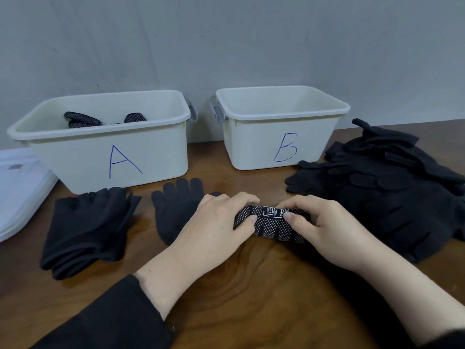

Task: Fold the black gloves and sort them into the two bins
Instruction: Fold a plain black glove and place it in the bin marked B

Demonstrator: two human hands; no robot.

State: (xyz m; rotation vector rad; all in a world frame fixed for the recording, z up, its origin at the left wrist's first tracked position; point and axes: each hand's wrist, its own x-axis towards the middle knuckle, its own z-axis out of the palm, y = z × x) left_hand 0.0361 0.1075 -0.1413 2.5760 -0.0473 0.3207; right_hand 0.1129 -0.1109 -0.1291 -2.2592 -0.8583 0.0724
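Observation:
A folded black glove with white grip dots (273, 224) lies on the wooden table in front of me. My left hand (216, 222) pinches its left end and my right hand (324, 222) pinches its right end, thumbs on top. A plain black glove (173, 210) lies flat under my left hand, fingers pointing away. Bin A (105, 152) at the back left holds dotted gloves (83, 119). Beside it at the back right, bin B (281, 137) shows no contents from here.
A heap of black gloves (392, 187) fills the right side of the table. A stack of fingerless black gloves (88, 227) lies in front of bin A. White lids (20, 187) lie at the far left. A grey wall rises behind the bins.

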